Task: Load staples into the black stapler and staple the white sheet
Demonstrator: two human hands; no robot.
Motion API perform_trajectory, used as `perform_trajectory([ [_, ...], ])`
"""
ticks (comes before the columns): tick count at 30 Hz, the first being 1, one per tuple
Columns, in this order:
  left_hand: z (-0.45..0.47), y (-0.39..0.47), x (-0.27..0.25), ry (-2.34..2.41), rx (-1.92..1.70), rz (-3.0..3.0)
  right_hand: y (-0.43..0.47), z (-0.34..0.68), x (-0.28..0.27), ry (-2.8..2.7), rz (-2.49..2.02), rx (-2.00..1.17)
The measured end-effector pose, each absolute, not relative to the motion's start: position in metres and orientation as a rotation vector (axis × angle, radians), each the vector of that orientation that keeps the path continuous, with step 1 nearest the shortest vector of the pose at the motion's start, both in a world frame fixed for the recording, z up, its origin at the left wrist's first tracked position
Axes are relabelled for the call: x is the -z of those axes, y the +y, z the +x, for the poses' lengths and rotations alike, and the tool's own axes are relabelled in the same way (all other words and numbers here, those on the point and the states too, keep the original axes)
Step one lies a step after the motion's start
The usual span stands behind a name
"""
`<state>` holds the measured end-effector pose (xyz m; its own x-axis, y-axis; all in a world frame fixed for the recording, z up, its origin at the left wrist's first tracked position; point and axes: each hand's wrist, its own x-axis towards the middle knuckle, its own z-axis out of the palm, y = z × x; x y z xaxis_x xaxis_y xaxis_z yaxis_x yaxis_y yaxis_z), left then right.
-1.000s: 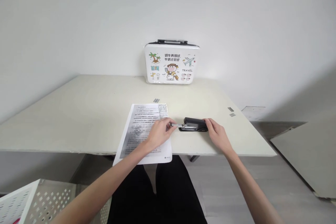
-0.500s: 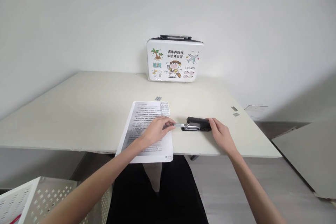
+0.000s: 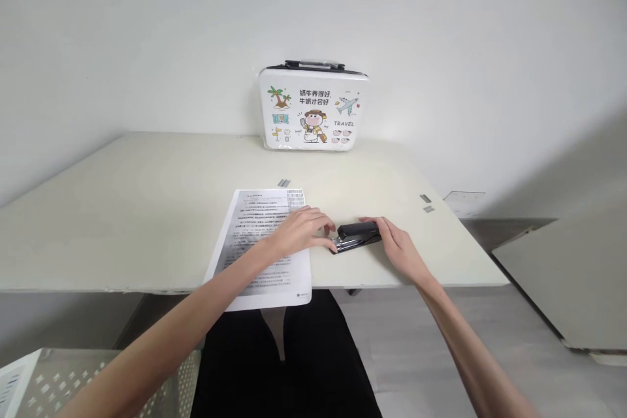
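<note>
A black stapler [image 3: 357, 235] lies on the table, angled slightly, its top arm raised a little from its base. My right hand [image 3: 399, 249] is closed around its rear end, thumb and fingers on either side. My left hand [image 3: 304, 233] is at its front end, the thumb against the base tip and the bent fingers near the top arm. Under my left forearm lies a printed sheet of paper [image 3: 249, 219], its lower edge hanging over the table's front edge. Whether it is one sheet or more, I cannot tell.
A white case with cartoon prints [image 3: 313, 108] stands against the wall at the back of the table [image 3: 122, 209]. Small grey staple strips [image 3: 284, 183] lie behind the paper, with more strips [image 3: 427, 203] on the right. A perforated white basket [image 3: 59, 375] is at lower left.
The silver slide that stuck out of the stapler's front has gone in. My left hand has moved up to the front end, and the stapler has turned slightly. The camera view has shifted.
</note>
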<state>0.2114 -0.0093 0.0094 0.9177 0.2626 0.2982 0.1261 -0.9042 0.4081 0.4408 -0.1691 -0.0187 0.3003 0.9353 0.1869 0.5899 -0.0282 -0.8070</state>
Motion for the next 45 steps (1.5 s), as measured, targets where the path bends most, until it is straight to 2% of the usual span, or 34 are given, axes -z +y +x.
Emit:
perform_trajectory([
  [5, 0.226, -0.002, -0.007, 0.253, -0.486, 2.839, -0.168, 0.442, 0.019, -1.398, -1.695, -0.521],
  [14, 0.224, -0.013, -0.013, 0.468, -0.383, 2.917, -0.170, 0.441, 0.021, -1.387, -1.676, -0.530],
  [19, 0.162, -0.042, -0.023, 0.622, -0.453, 2.858, -0.173, 0.441, 0.024, -1.363, -1.723, -0.500],
  [27, 0.047, -0.093, -0.010, 0.712, -0.260, 2.810, -0.180, 0.438, 0.017, -1.436, -1.728, -0.498],
  [45, 0.104, -0.141, 0.014, 0.617, -0.451, 2.873, -0.182, 0.438, 0.016, -1.505, -1.792, -0.506],
])
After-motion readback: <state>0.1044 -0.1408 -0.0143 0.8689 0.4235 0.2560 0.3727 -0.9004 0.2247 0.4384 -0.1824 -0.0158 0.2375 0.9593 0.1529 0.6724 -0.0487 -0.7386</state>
